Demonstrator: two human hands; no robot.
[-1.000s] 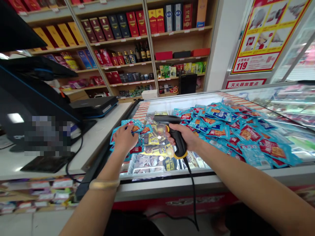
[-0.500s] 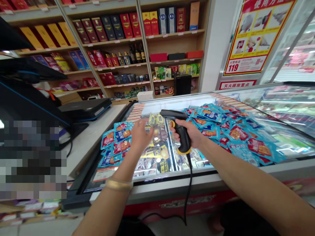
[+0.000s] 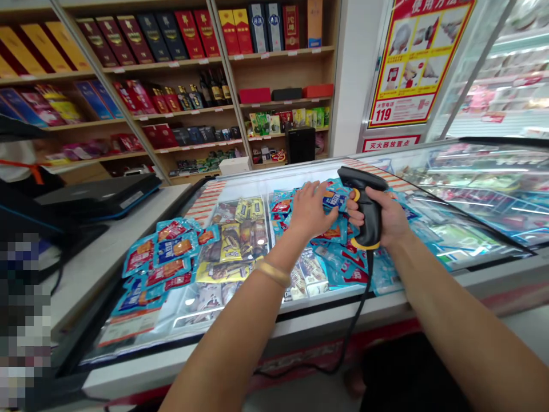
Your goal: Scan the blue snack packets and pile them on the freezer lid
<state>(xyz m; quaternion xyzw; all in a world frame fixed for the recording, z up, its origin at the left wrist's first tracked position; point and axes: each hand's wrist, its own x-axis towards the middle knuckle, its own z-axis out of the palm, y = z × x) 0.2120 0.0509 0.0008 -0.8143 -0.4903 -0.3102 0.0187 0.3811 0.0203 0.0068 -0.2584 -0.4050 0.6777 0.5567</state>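
Observation:
My right hand (image 3: 388, 220) is wrapped round the grip of a black and yellow barcode scanner (image 3: 369, 217), its cord hanging down in front of the freezer. Fingers apart, my left hand (image 3: 311, 209) reaches over the large pile of blue snack packets (image 3: 343, 263) on the freezer's glass top; whether it touches them I cannot tell. The scanner and both hands hide part of that pile. Further left on the glass lies a smaller pile of the same blue packets (image 3: 171, 252). Ice cream in wrappers (image 3: 231, 243) shows through the glass between the piles.
The chest freezer (image 3: 180, 349) has a pale front rim. At left stands a counter (image 3: 98, 240) bearing a flat black device (image 3: 103, 194). Shelves (image 3: 163, 114) of boxes and bottles line the back wall. The scanner's cord (image 3: 347, 343) loops below the rim.
My left hand has moved right, from over the ice cream to above the large packet pile. The scanner, still in my right hand, has moved right too. The view has shifted.

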